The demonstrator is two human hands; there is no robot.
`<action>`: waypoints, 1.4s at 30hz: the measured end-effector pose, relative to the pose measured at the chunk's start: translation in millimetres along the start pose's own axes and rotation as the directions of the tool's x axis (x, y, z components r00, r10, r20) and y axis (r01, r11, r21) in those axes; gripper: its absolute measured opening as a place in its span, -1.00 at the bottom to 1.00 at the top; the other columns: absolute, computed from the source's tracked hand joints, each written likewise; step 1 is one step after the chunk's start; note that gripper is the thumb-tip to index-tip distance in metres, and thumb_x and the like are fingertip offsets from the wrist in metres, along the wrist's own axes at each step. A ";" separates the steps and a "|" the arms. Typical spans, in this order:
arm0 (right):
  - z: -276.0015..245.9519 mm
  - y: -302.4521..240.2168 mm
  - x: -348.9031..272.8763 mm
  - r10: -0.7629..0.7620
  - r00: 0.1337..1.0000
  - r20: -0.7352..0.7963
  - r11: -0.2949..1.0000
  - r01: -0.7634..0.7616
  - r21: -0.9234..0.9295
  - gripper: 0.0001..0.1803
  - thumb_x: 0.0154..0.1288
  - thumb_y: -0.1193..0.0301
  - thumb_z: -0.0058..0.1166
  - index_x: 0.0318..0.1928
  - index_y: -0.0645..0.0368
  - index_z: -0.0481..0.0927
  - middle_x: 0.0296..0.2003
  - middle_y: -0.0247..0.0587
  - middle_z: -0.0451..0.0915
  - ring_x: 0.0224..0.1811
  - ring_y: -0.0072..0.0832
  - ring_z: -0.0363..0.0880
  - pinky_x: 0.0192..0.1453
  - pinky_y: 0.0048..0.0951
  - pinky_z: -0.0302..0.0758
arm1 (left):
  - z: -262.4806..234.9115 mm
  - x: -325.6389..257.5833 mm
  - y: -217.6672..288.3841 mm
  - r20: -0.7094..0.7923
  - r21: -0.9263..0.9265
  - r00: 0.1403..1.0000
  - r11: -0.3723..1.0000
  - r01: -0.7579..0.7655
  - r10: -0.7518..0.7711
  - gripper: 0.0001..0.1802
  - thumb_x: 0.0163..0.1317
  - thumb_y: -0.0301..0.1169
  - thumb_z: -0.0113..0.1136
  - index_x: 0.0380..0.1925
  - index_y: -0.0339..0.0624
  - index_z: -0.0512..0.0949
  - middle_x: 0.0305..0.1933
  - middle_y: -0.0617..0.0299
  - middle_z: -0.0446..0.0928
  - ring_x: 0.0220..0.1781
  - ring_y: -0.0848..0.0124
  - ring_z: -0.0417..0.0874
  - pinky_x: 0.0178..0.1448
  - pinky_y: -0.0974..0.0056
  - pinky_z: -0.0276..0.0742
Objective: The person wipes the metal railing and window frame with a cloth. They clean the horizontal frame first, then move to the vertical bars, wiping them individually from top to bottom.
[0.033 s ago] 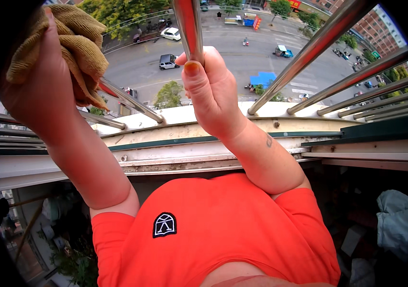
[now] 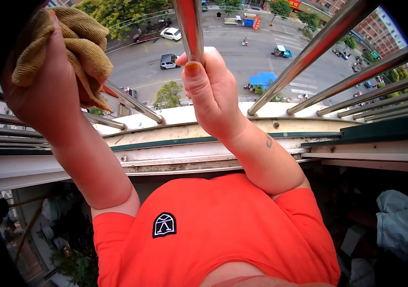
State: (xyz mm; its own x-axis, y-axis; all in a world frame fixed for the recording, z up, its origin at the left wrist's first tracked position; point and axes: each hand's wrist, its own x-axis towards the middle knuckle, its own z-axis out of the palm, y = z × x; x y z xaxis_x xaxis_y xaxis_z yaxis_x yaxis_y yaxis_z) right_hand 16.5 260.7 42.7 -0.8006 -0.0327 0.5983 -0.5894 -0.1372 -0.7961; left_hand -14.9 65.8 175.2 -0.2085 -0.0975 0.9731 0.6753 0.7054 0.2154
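My left hand (image 2: pixel 48 98) is raised at the upper left and closed on a folded brown cleaning cloth (image 2: pixel 88 55). The cloth bunches over the fingers, with its loose corner hanging near a slanting metal bar (image 2: pixel 134 104). Whether the cloth presses on a bar behind it is hidden. At the upper middle, my right hand (image 2: pixel 216 95) wraps round an upright shiny metal bar (image 2: pixel 188 26), thumb lying along its near side.
More metal bars (image 2: pixel 304 57) fan out along a white window ledge (image 2: pixel 180 121) with a worn track (image 2: pixel 184 165). Far below lies a street (image 2: pixel 228 40) with vehicles and trees. Pale fabric (image 2: pixel 400 217) hangs in the dark room at right; a leafy plant (image 2: pixel 77 260) stands lower left.
My left hand and the cloth have shifted slightly right and down. My right hand stays on its bar.
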 end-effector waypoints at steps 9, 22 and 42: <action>-0.4 2.2 0.0 -0.011 1.000 -0.002 1.000 0.011 0.018 -0.68 0.61 0.17 -0.04 -0.07 0.22 0.43 -0.45 -0.35 0.41 -0.45 -0.60 0.33 -0.34 -0.51 0.39 | 4.0 -97.7 -18.2 0.158 -0.103 0.987 0.994 -0.021 0.037 -0.50 0.07 -0.73 0.36 0.04 -0.14 0.60 0.06 0.22 0.60 0.07 0.29 0.59 0.22 0.24 0.52; 1.4 2.9 -0.6 0.000 1.000 -0.013 1.000 0.000 0.009 -0.67 0.61 0.15 -0.04 -0.07 0.20 0.44 -0.45 -0.31 0.42 -0.45 -0.55 0.36 -0.31 -0.46 0.43 | -12.8 -157.2 -8.9 0.413 -0.106 0.905 0.981 0.161 -0.104 -0.51 0.00 -0.72 0.29 0.00 -0.17 0.61 -0.06 0.14 0.59 -0.03 0.17 0.58 0.11 0.16 0.53; -0.7 5.7 -0.7 -0.031 1.000 0.003 0.999 0.031 0.010 -0.62 0.63 0.10 -0.11 0.01 0.22 0.44 -0.47 -0.46 0.37 -0.46 -0.71 0.29 -0.35 -0.61 0.35 | 9.4 -54.1 -9.6 0.068 -0.173 0.996 0.984 -0.052 0.064 -0.53 0.13 -0.76 0.28 0.06 -0.21 0.58 0.11 0.18 0.63 0.11 0.36 0.65 0.26 0.34 0.59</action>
State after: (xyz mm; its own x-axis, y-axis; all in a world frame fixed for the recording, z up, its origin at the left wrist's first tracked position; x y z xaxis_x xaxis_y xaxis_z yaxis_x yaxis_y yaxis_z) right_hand 13.6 260.6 37.7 -0.7818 -0.0310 0.6228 -0.6126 -0.1484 -0.7763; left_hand -16.8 70.8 119.7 -0.2120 -0.0043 0.9773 0.7972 0.5777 0.1755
